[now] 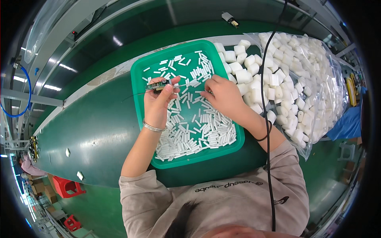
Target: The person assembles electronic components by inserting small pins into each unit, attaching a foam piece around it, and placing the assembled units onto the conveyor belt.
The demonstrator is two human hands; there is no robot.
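My left hand (157, 104) is closed on a small circuit board (155, 86), held over the left part of a green tray (137, 85). The board is green with dark parts, and a thin wire trails from its left side. A slim white-grey piece sticks out to the right of my left fingertips. Many short white strips (186, 137) lie loose in the tray, thickest along its near side. My right hand (223, 94) is over the tray's right side, its fingers curled together close to the strips. What sits between those fingertips, if anything, is hidden.
White foam-like blocks (254, 75) are heaped right of the tray, many in a clear plastic bag (317, 79). A black cable (265, 103) hangs across my right forearm. A small device (230, 19) lies on the far belt. Red stools (67, 187) stand on the floor at left.
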